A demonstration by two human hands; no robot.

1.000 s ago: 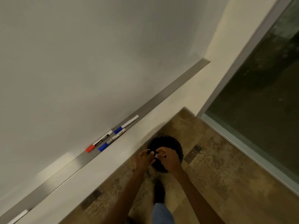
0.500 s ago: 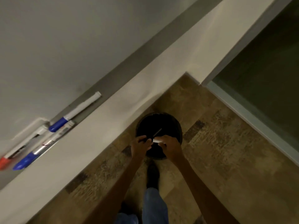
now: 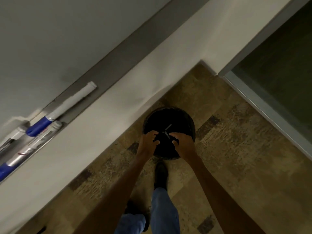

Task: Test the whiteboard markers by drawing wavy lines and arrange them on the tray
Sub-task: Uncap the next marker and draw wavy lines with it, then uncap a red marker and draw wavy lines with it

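The person stands over a black bin point(image 3: 191, 123) on the floor point(image 3: 236, 149), at the centre of the view. Both hands reach over its near edge. The left hand point(image 3: 147, 141) is at 7 o'clock of the bin's mouth and the right hand point(image 3: 183, 143) at 5 o'clock, a narrow gap between them. The fingers of both are curled. Whether either pinches something small cannot be told against the dark bin. Two thin grey sticks point(image 3: 166, 130) show between the hands, it seems inside the bin. What they are is not clear.

The markers lie on the tray point(image 3: 121, 51), which runs from 8 o'clock up to 1 o'clock under the board point(image 3: 59, 27). At 9 o'clock a white marker with a blue cap point(image 3: 72, 100) lies along the tray. A second marker point(image 3: 35, 144), blue at its low end, lies just beside it on the near side. A third point(image 3: 11, 136) is cut by the left edge. They are blurred. No wavy line shows on the part of the board in view.

The likely risk is sorting by mistake. A working marker or its cap could fall into the bin, because the hands open right above it. A loose cap would let a good marker dry out. The tray looks narrow, so a careless reach could roll the near marker off its edge.
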